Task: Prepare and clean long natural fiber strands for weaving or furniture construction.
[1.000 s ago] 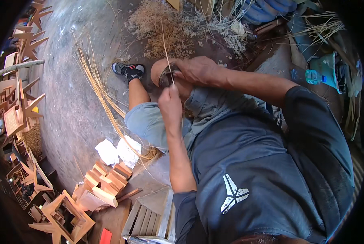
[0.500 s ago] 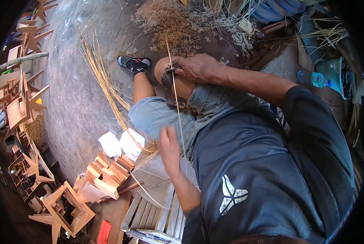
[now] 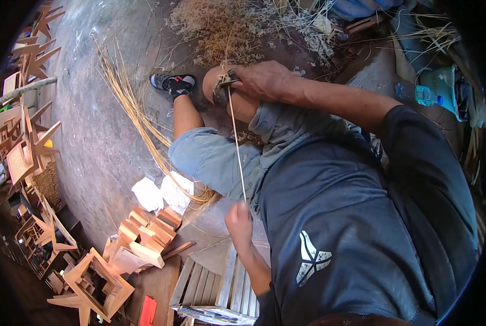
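My right hand (image 3: pixel 262 82) holds a dark blade-like tool (image 3: pixel 229 80) against a worn dark pad (image 3: pixel 220 94) on my bare right knee. A thin pale strip of cane (image 3: pixel 235 136) runs under the tool, down across my shorts to my left hand (image 3: pixel 238 223), whose fingers are closed on it low beside my dark shirt. Curly shavings (image 3: pixel 216 38) lie on the floor beyond my knee. A bundle of long straw-coloured strips (image 3: pixel 131 114) lies left of my legs, coiled at its lower end.
Star-legged wooden chair frames (image 3: pixel 33 146) line the left. Wooden blocks (image 3: pixel 148 236), white crumpled pieces (image 3: pixel 175 193) and a slatted crate (image 3: pixel 202 285) lie lower left. A plastic bottle (image 3: pixel 425 95), loose strips (image 3: pixel 428 35) and blue coiled material (image 3: pixel 362 8) are at the right.
My left hand has moved from near the knee down toward my waist, drawing out the strip below the tool. My right hand stays at the knee, now slightly higher in the picture.
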`<state>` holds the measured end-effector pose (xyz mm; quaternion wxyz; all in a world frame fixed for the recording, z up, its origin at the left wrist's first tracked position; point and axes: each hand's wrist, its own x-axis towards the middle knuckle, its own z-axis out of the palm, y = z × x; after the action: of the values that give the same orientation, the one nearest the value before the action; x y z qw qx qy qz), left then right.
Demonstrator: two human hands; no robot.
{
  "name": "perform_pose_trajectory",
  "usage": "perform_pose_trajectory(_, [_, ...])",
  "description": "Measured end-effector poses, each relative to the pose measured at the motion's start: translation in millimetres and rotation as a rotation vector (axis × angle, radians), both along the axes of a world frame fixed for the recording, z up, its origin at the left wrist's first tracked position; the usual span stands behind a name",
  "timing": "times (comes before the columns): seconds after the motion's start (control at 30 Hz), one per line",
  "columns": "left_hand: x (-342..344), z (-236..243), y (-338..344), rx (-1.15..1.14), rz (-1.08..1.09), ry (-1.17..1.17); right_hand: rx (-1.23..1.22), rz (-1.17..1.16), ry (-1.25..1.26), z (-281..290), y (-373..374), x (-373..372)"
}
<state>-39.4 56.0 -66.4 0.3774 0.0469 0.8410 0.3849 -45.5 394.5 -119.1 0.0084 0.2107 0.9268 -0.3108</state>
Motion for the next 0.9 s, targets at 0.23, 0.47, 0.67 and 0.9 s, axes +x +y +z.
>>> perform_pose_trajectory(0.23, [7, 13, 2, 0.207, 0.195, -0.030, -0.205, -0.157, -0.067, 3, 17, -4])
perform_pose_trajectory(0.47, [-72, -37, 184, 0.265, -0.276, 0.345, -0.146, -0.203, -0.104, 32, 16, 13])
perform_pose_trajectory(0.67, [-50, -42, 142, 0.143, -0.367, 0.378, -0.058, -0.066, -0.090, 14, -6, 20])
perform_pose_trajectory(0.9, [-7, 34, 9, -0.291, -0.438, 0.123, 0.036, 0.022, 0.069, -10, -6, 7])
